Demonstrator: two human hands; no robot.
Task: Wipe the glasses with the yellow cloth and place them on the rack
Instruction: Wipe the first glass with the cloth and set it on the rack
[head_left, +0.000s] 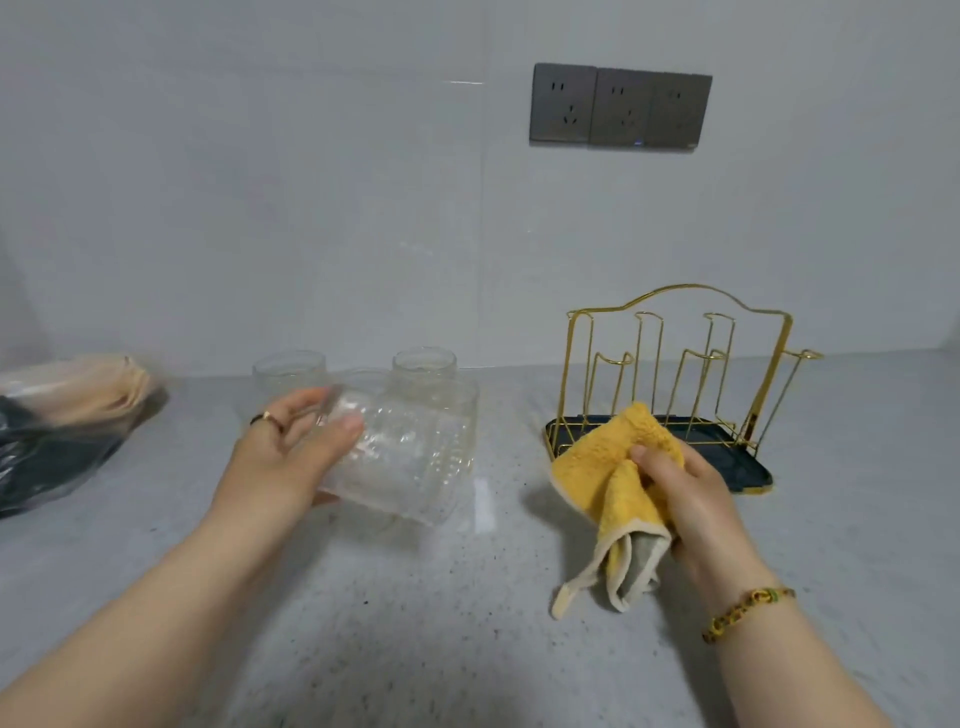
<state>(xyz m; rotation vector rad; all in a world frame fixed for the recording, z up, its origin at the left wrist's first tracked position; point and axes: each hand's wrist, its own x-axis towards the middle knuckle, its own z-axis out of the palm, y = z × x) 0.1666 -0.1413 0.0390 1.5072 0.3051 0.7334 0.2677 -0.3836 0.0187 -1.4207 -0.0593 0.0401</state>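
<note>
Left hand (291, 447): mine, with a ring (265, 417) on one finger. Thumb and fingers wrap a ribbed clear glass (410, 457), which I hold tilted over the grey speckled countertop (415, 623), left of centre.

Right hand (691, 499): mine, with a beaded bracelet (748, 610) at the wrist. I clench the bunched yellow cloth (608, 467); its pale-edged corner hangs below my fist, well apart from the held glass.

Further glasses: one at back left (291, 371) and one at back right (424, 364), both upright near the wall behind the held glass. A third between them is too blurred to describe.

Rack (675, 364): gold wire with upright loops, standing on a dark tray (748, 473), just behind the cloth.

Plastic bag (62, 415): at the far left edge, contents unclear.

Wall sockets (621, 106): a dark grey row above the rack.
</note>
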